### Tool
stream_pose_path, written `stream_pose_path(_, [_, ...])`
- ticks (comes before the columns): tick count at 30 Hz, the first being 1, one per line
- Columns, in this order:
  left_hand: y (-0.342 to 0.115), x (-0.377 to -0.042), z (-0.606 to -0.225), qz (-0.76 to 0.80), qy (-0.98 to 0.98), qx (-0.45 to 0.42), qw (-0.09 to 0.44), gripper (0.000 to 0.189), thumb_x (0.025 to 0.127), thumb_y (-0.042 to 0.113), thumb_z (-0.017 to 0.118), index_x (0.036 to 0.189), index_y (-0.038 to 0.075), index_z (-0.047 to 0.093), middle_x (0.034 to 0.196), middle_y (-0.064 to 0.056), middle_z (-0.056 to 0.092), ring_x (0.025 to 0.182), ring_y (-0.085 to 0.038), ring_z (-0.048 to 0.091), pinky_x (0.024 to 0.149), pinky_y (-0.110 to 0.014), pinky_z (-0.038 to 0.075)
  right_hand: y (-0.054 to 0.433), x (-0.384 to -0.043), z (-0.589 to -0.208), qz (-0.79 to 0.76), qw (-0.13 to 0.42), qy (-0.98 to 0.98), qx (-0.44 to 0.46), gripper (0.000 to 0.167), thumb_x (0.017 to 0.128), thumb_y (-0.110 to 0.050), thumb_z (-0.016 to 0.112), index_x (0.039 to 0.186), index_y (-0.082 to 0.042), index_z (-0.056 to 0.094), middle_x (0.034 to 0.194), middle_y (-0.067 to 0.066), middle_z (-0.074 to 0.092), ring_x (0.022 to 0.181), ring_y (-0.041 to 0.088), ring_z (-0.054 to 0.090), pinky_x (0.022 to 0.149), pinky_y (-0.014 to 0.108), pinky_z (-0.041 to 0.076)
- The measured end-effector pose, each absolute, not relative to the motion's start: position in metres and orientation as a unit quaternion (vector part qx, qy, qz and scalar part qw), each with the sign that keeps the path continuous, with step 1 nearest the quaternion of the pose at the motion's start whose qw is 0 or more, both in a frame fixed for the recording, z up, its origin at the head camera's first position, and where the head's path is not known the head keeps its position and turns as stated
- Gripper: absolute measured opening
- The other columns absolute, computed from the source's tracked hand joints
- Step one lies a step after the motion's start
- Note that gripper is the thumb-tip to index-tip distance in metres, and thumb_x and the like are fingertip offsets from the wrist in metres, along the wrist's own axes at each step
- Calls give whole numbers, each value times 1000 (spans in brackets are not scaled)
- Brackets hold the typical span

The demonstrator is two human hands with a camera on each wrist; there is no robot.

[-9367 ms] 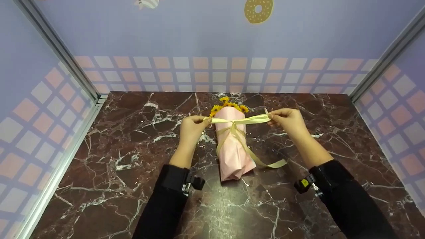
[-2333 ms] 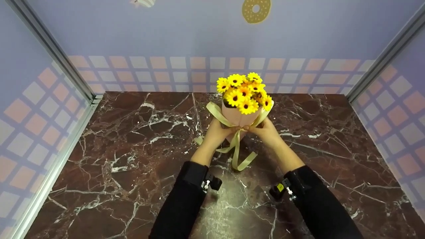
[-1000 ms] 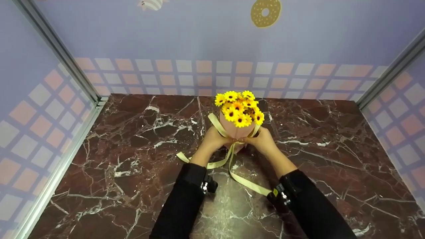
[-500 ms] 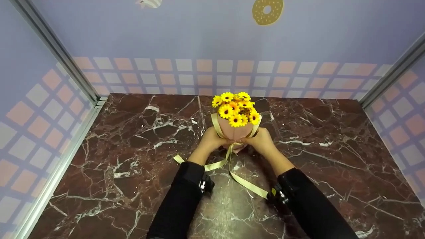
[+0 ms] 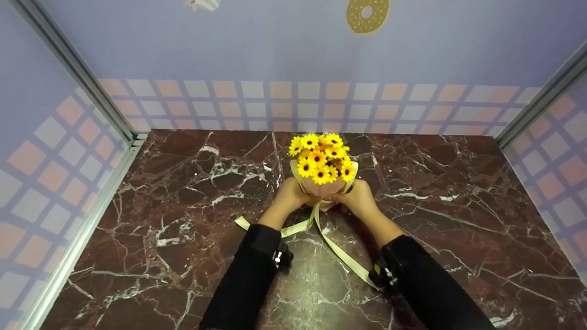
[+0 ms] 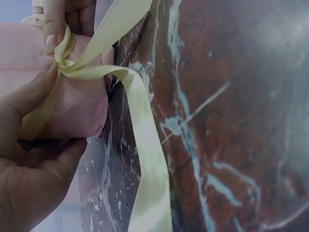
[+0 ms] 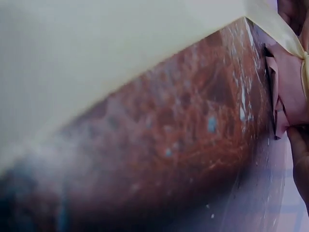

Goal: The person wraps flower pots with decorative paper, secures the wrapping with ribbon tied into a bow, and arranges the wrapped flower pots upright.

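Note:
A bouquet of yellow flowers (image 5: 318, 160) with dark centres stands upright, wrapped in pink paper (image 6: 79, 106). Yellow ribbon (image 6: 149, 154) is tied round the wrap, with a knot (image 6: 62, 65) on the side facing me. My left hand (image 5: 290, 195) grips the left side of the wrap, its thumb beside the knot. From the other side my right hand (image 5: 357, 196) holds the wrap, a fingertip close to the same knot. Ribbon loops rise on both sides of the flowers. The foot of the wrap is close to the tabletop, partly hidden by the hands in the head view.
Two ribbon tails trail over the dark marbled table (image 5: 183, 275), one passing under the left forearm, the other reaching the right wrist camera (image 5: 383, 272). In the right wrist view a ribbon (image 7: 277, 24) crosses close to the lens. Checked panels (image 5: 257, 101) enclose the back and sides.
Earlier the bouquet lay flat while both hands stretched the ribbon loops apart; then it was stood upright. Over the last second it has shifted slightly left and tipped a little, both hands still gripping it.

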State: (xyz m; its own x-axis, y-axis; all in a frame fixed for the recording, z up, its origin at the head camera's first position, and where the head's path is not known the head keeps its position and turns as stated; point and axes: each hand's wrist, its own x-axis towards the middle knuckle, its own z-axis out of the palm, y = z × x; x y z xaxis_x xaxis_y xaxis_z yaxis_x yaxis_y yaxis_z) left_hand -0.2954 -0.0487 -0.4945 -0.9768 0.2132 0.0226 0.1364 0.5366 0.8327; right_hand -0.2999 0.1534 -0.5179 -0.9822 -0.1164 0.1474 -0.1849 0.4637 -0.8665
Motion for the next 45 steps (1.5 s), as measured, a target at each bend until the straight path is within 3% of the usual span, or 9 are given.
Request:
stream_pose_path(2, [-47,-295,-497,486,867,101,42,50,73,8,81,119,-2,65,113,-16,67,102,-30,61,89,-36,50,154,-299,-517,509,28,-856,88,33,69,-13,89,90,4,71,70,8,67,51,16,56,47,28,48])
stream_pose_path(7, [-46,-293,-498,523,847,90,25,52,70,2,82,119,-3,64,110,-17,68,99,-29,61,87,-35,51,153,-299,-511,514,-4,-854,76,51,70,-17,89,112,3,69,99,13,71,83,20,63,72,29,51])
stream_pose_path(10, [-47,-291,-494,531,844,71,20,49,69,2,83,115,-4,66,105,-17,69,95,-30,62,83,-36,52,153,-298,-504,568,-38,-821,47,55,71,-10,85,119,5,64,105,16,69,87,24,63,74,30,53])
stream_pose_path(15, [-49,-289,-484,578,814,9,54,57,72,0,81,125,-1,61,116,-16,65,105,-31,60,89,-38,50,152,-296,-493,685,-82,-724,-2,50,75,7,68,123,11,55,101,12,65,85,17,61,76,28,54])
stream_pose_path(21, [-51,-286,-477,635,767,-51,75,60,74,-8,72,131,0,56,122,-16,61,108,-30,56,90,-38,47,149,-295,-484,768,-102,-629,-67,44,83,11,56,126,14,47,98,10,60,81,16,62,76,29,54])
stream_pose_path(27, [-52,-280,-472,698,710,-67,61,49,77,-17,61,124,-8,55,114,-19,60,96,-27,53,81,-34,46,146,-294,-481,787,-86,-605,-87,43,83,13,52,126,15,48,99,10,60,84,17,62,80,32,53])
stream_pose_path(34, [-51,-280,-471,750,649,-107,69,44,77,-25,51,118,-9,55,89,-10,54,71,-20,48,70,-36,42,150,-295,-479,808,-84,-574,-99,43,83,17,49,126,12,48,97,6,61,84,15,60,77,29,52])
stream_pose_path(45, [-47,-277,-465,764,630,-122,66,35,80,-24,50,111,-8,53,96,-12,53,82,-23,55,72,-37,49,154,-293,-471,815,-111,-560,-99,33,85,16,46,116,5,51,89,4,61,81,17,59,75,32,51])
